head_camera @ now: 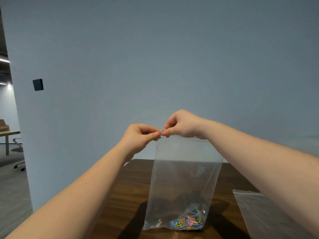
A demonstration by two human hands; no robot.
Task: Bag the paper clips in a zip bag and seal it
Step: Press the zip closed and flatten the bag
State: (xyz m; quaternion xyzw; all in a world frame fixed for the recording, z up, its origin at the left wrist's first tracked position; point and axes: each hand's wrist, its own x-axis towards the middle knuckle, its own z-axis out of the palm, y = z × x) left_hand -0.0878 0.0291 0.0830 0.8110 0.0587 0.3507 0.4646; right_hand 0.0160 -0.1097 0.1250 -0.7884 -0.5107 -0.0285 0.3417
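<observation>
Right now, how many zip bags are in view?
2. One zip bag, holding the paper clips, hangs pinched by both hands at its top; a second bag lies on the table at right, partly cut off.

Both hands on zip bag top

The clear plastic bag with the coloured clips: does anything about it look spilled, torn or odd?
Nothing stands out. The coloured paper clips lie heaped in the bottom right corner of the clear plastic zip bag, none loose on the dark wooden table. The left hand and right hand pinch its top left corner.
</observation>
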